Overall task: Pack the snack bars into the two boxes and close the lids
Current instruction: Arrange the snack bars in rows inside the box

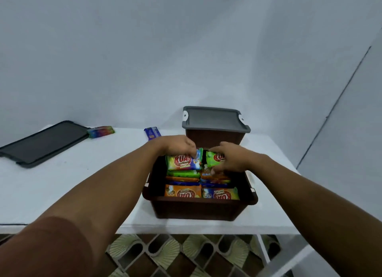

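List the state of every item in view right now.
Near box: open, nearly full of bars.
Far box: lid on.
Loose lid: lying on the table.
Left hand: holds a green bar.
Right hand: holds another green bar.
Blue bar: loose on the table.
Rainbow bar: loose beside the loose lid.

**Head Camera Looks Down on Box**

One wide-angle view, worn on the person's head, faces forward and down, close over the white flat surface (41, 183), the open brown plastic box (196, 210) near centre, pale wall (144, 49) beyond.
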